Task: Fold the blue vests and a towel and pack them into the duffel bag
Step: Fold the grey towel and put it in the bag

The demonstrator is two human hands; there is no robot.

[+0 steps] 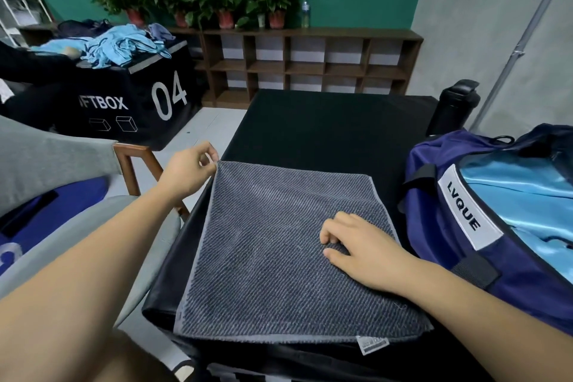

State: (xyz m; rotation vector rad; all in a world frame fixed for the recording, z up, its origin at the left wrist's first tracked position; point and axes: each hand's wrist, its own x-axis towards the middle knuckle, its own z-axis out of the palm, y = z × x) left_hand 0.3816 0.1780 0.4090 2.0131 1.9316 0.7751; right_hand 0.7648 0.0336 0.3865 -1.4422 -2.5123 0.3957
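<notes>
- Folded grey towel (279,242) lies flat at the near edge of the black-covered table (325,127), its sewn label hanging at the near edge.
- Left hand (186,174) pinches the towel's far left corner between thumb and fingertips.
- Right hand (362,245) rests on the towel, nearer than the pinch and to its right, close to the right edge. Its bent fingertips press down on the cloth and its thumb lies flat, closing round nothing.
- Just right of that hand stands the open navy duffel bag (449,242), with shiny blue vests (521,189) inside.
- Beyond the bag is a black bottle (454,105).
- Far left of the pinch, more blue clothes (121,43) are piled on a black box (133,102) marked 04.
</notes>
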